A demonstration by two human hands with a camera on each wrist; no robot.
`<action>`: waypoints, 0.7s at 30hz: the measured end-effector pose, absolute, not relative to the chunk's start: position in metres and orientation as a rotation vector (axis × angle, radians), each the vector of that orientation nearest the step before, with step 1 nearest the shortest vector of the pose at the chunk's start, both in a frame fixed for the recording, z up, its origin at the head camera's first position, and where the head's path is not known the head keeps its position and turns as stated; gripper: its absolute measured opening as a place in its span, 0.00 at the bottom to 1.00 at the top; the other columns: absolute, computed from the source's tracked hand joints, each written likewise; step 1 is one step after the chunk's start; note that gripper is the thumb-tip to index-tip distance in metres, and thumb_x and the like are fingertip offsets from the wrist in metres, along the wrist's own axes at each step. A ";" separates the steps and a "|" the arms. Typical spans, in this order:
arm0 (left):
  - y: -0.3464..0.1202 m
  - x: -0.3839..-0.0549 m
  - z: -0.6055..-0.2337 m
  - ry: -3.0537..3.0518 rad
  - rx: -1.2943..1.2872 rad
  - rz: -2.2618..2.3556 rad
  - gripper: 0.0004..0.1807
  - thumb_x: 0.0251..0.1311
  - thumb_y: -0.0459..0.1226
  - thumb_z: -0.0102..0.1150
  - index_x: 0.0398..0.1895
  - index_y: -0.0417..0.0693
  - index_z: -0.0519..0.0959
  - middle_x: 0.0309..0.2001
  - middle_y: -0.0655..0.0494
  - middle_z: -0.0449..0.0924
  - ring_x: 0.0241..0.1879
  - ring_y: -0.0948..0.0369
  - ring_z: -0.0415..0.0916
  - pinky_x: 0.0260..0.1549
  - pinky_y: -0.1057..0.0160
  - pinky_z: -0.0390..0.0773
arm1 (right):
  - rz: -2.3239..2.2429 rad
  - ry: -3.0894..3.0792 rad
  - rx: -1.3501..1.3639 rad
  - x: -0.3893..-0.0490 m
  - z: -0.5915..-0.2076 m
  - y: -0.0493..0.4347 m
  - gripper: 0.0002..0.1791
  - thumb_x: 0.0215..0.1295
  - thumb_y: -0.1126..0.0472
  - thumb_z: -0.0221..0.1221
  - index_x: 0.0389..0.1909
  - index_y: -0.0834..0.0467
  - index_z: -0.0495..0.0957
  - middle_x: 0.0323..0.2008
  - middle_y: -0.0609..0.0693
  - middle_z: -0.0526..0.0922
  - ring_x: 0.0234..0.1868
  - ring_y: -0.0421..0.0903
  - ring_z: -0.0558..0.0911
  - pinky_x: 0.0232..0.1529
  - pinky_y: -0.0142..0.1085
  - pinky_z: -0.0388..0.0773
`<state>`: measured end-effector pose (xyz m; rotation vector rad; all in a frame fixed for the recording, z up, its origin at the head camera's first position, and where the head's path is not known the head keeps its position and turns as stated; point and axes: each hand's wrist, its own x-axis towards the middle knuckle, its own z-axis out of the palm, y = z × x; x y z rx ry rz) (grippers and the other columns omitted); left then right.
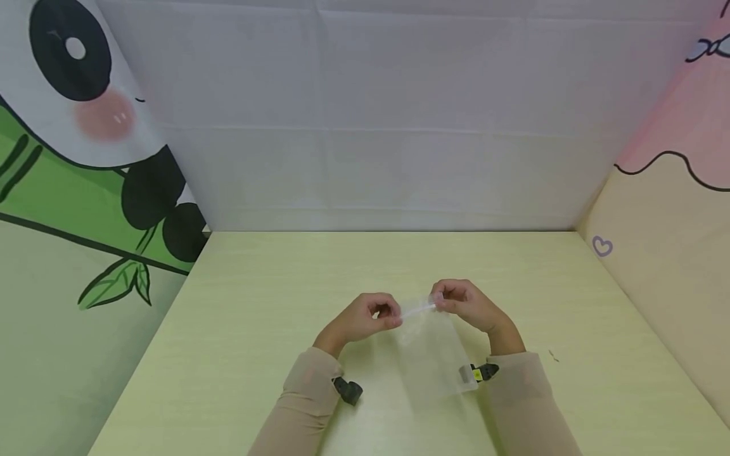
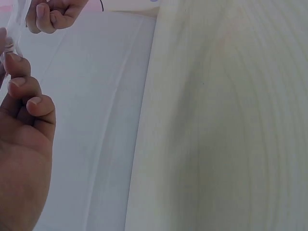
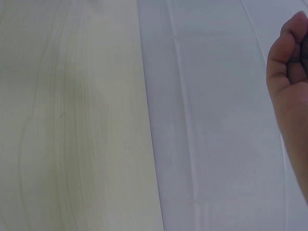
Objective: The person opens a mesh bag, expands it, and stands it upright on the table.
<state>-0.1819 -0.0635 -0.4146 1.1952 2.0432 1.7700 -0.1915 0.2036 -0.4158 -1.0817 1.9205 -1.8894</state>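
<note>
A clear plastic zip bag (image 1: pixel 430 354) hangs between my two hands in the head view, its white zip strip near the top edge. My left hand (image 1: pixel 367 315) pinches the top left corner between thumb and curled fingers. At the top right corner, my right hand (image 1: pixel 464 304) pinches the bag the same way. Through the bag the pale table shows, and no contents are visible in it. The left wrist view has the left hand (image 2: pixel 26 106) at its left edge, with a sliver of the bag (image 2: pixel 18 24) above. In the right wrist view only part of the right hand (image 3: pixel 291 62) shows.
The pale wood-grain table (image 1: pixel 256 285) lies under both hands. A white panel (image 1: pixel 365 114) stands along its back edge. Printed cartoon side walls rise at left (image 1: pixel 74 190) and right (image 1: pixel 667 253). A small dark mark (image 1: pixel 554 356) is on the table beside the right sleeve.
</note>
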 end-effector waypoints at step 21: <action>-0.062 -0.192 -0.438 2.050 1.064 1.915 0.03 0.61 0.21 0.57 0.32 0.34 0.75 0.29 0.59 0.73 0.32 0.63 0.69 0.32 0.68 0.70 | -1.882 2.041 -0.899 -0.187 -0.418 0.204 0.03 0.68 0.71 0.56 0.35 0.68 0.74 0.31 0.46 0.77 0.34 0.40 0.74 0.39 0.35 0.75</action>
